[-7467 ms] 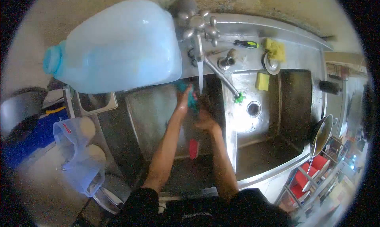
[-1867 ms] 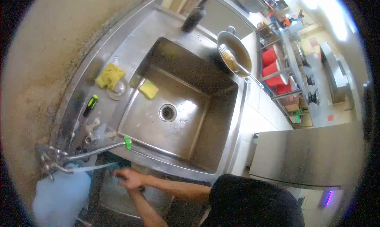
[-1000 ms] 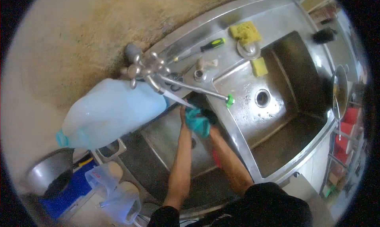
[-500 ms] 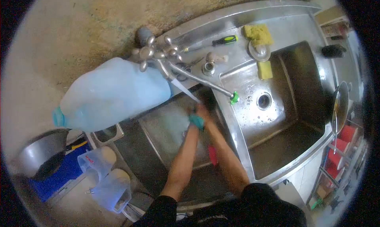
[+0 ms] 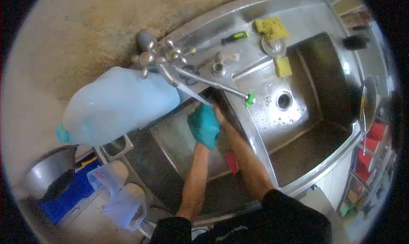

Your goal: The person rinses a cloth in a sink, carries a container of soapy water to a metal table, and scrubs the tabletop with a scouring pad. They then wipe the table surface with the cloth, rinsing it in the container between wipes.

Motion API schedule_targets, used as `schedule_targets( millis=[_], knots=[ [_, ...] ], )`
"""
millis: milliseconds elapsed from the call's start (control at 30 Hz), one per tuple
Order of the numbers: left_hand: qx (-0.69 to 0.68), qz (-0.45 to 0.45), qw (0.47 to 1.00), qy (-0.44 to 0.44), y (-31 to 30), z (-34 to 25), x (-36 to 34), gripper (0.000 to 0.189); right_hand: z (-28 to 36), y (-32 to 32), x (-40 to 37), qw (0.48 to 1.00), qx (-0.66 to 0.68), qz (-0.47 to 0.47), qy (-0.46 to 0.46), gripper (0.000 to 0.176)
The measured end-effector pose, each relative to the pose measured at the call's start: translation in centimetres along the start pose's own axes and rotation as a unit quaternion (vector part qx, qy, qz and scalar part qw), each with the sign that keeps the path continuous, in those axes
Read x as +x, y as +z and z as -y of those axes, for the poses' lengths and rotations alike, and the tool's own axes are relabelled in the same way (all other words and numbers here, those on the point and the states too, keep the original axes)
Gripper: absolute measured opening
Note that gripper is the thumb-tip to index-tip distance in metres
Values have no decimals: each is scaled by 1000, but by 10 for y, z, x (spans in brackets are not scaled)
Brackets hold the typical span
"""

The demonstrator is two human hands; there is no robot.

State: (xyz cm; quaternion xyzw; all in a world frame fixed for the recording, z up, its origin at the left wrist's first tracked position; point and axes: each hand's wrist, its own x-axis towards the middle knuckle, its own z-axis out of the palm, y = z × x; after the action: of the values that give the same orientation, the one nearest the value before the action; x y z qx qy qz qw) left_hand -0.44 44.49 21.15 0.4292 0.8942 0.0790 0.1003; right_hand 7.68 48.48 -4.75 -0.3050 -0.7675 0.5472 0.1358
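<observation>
Over the left basin, a teal, rounded, cloth-like thing (image 5: 205, 125) covers the end of my left arm. It hides the fingers of my left hand, which is at this teal thing. Against the right side of it is my right hand (image 5: 219, 113), fingers mostly hidden and blurred. From the faucet (image 5: 169, 74) a pale, straight strip that looks like running water reaches down to the teal thing. A pink-red object (image 5: 232, 163) lies in the left basin (image 5: 162, 152), beside my right forearm.
A large bluish jug (image 5: 121, 105) lies on its side left of the faucet. Yellow sponges (image 5: 283, 67) and a screwdriver-like tool (image 5: 235, 37) rest around the right basin (image 5: 294, 129). A metal bowl (image 5: 49, 171) and clear plastic pitchers (image 5: 123, 212) stand at lower left.
The teal thing has come up and turned, now showing a broad face where only a small part showed before. My left hand has risen towards the faucet with it. The view has shifted slightly.
</observation>
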Motion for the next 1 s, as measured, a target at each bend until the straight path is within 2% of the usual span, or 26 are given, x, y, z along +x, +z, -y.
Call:
schedule_targets(
  millis=[33,67,133,200,233,300,333,400,433,500,533,600,667,700,733,767,800,833,867,900,967,1000],
  knots=[
    [16,14,999,36,-2,-3,-1,20,16,-22,14,988,115,-7,98,62],
    [33,24,996,74,-4,-6,3,17,20,-32,20,969,194,-16,152,62],
    [68,45,985,152,-7,-7,13,13,33,-37,19,933,294,-52,200,63],
    [85,54,977,189,-11,-5,15,11,47,-34,18,893,377,-82,230,64],
    [-190,113,974,51,-14,0,12,12,52,-30,17,872,415,-96,242,64],
    [-439,164,878,-95,-33,6,11,13,59,-25,14,818,497,-115,264,65],
    [-218,106,967,74,-45,8,14,8,61,-26,15,790,537,-119,272,65],
    [24,38,970,241,-47,13,21,8,68,-31,10,728,612,-113,288,66],
    [-107,3,971,211,-32,19,21,9,77,-37,6,698,643,-102,297,67],
    [-238,-30,955,175,-38,22,20,13,99,-45,-13,637,697,-70,321,68],
    [-287,-93,930,211,-67,17,25,13,122,-51,-21,619,710,-51,331,68],
    [-339,-155,895,246,-76,9,26,20,163,-58,-39,596,724,-19,348,69],
    [-383,-180,879,220,-62,6,23,20,202,-70,-51,610,709,-14,353,70],
    [-416,-175,876,171,-45,8,21,20,212,-75,-51,632,695,-25,342,70],
    [-459,-153,870,95,-23,9,18,21,222,-79,-51,652,681,-36,331,69],
    [-528,-122,840,-7,-3,12,16,21,229,-77,-52,691,652,-59,306,69],
    [-597,-89,791,-101,11,11,13,21,226,-65,-51,690,653,-60,306,69],
    [-659,-67,725,-187,24,11,13,21,215,-48,-47,860,431,-82,262,71],
    [-702,-42,670,-239,30,11,14,22,214,-52,-44,921,304,-88,225,72],
    [-731,-15,625,-272,35,12,14,22,213,-55,-40,961,166,-103,195,73],
    [-762,28,570,-307,44,7,16,23,240,-93,-36,968,118,41,217,68],
    [-769,39,554,-317,48,3,14,23,154,-59,-41,969,133,38,207,65]
  ],
)
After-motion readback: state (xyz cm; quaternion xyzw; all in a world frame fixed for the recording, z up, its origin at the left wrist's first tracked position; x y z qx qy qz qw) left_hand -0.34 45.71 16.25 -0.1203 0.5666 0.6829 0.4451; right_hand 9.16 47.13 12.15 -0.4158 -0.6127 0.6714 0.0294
